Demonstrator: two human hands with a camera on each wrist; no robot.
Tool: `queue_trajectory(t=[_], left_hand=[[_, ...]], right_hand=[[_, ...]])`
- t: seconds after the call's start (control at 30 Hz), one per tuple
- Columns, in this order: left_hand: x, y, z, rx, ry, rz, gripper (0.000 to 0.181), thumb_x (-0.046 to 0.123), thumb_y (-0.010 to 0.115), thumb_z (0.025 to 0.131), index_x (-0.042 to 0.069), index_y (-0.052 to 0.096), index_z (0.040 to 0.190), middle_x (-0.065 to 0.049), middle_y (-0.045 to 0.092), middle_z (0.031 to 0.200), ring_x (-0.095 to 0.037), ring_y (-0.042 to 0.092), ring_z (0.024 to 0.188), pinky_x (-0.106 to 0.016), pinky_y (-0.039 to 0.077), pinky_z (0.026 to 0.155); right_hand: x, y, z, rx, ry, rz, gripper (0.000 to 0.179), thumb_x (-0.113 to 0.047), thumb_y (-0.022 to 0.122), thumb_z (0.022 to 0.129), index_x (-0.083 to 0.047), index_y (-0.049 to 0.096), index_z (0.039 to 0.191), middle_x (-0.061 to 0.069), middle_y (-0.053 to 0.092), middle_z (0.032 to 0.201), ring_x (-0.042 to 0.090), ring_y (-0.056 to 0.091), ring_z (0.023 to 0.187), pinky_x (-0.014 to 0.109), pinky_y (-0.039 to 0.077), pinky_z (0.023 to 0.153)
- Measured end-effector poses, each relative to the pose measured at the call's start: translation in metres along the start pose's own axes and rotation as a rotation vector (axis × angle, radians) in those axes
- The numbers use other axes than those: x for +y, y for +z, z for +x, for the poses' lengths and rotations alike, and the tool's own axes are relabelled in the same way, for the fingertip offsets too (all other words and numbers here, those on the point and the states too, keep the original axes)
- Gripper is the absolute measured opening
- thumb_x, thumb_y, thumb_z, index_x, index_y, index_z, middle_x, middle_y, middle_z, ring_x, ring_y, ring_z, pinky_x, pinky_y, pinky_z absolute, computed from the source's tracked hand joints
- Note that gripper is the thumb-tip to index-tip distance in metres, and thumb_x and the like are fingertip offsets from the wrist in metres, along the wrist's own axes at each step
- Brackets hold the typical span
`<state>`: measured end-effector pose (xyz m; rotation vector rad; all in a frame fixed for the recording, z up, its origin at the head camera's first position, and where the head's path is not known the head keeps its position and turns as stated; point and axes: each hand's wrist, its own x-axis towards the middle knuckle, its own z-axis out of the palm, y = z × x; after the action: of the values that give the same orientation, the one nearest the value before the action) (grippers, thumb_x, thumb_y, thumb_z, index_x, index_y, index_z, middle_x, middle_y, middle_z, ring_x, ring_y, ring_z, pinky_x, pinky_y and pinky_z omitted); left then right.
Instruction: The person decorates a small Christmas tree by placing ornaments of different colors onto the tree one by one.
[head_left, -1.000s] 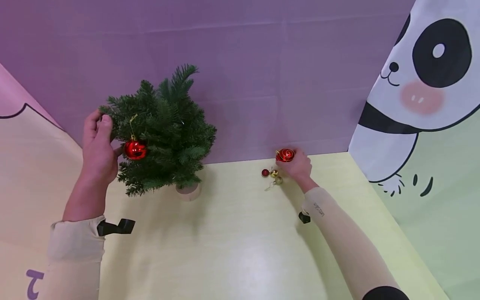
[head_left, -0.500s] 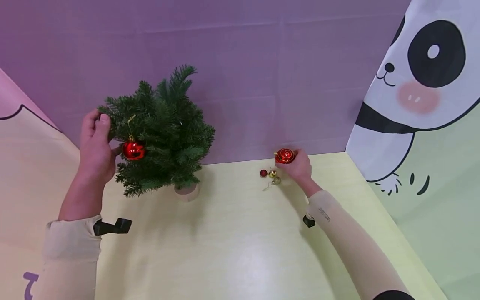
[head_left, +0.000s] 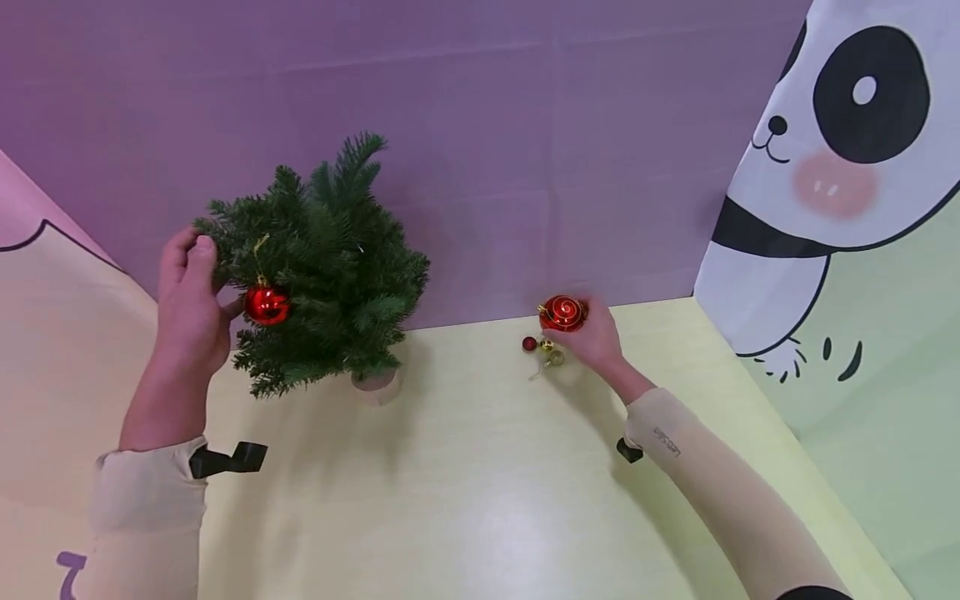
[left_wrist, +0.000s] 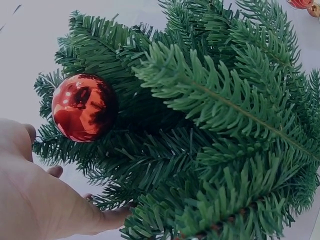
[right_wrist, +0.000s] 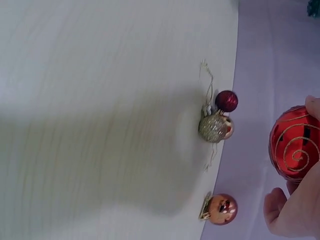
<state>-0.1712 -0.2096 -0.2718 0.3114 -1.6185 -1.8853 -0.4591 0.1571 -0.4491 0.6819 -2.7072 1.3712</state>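
My left hand (head_left: 193, 321) is at the left side of a small green artificial Christmas tree (head_left: 330, 275), fingertips holding an outer branch; some fingers are hidden by the needles. On that side hangs a shiny red bauble (head_left: 267, 306) by a gold cord, close to the hand in the left wrist view (left_wrist: 82, 107). My right hand (head_left: 596, 337) grips a larger red bauble with a gold spiral (head_left: 562, 313), held above the table. Below it lie a small dark red bauble (head_left: 529, 344), a shiny gold bauble (head_left: 547, 343) and a glittery gold bauble (head_left: 554, 358).
The tree's pale pot (head_left: 377, 387) stands on the light wooden table (head_left: 465, 483). In the right wrist view a copper-coloured bauble (right_wrist: 222, 209) lies near the table's back edge. A purple cloth (head_left: 480, 167) rises behind; a panda print (head_left: 832, 167) hangs at right.
My right hand has moved slightly left with the spiral bauble, which looks a little larger now. The left hand keeps its place at the tree, and the head view has shifted slightly.
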Motion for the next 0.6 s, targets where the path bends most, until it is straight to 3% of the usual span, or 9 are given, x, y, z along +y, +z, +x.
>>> queue_trajectory(t=[0.27,0.6], left_hand=[[-0.001,0.001,0.000,0.014,0.009,-0.003,0.052,0.038,0.036,0.104,0.025,0.018,0.152,0.005,-0.004,0.159,-0.029,-0.012,0.144,-0.055,-0.001,0.112],[-0.003,-0.002,-0.003,0.027,0.013,0.022,0.050,0.039,0.034,0.104,0.024,0.019,0.150,0.002,-0.004,0.158,-0.032,-0.010,0.145,-0.055,-0.001,0.113]], right_hand=[[-0.012,0.002,-0.012,-0.069,-0.027,0.069,0.078,-0.031,0.086,0.073,0.000,0.043,0.129,0.015,0.052,0.124,0.030,0.050,0.114,0.045,0.044,0.095],[-0.037,0.001,-0.025,-0.144,-0.170,0.143,0.067,-0.028,0.087,0.072,-0.004,0.050,0.123,0.007,0.057,0.114,0.024,0.051,0.103,0.040,0.047,0.084]])
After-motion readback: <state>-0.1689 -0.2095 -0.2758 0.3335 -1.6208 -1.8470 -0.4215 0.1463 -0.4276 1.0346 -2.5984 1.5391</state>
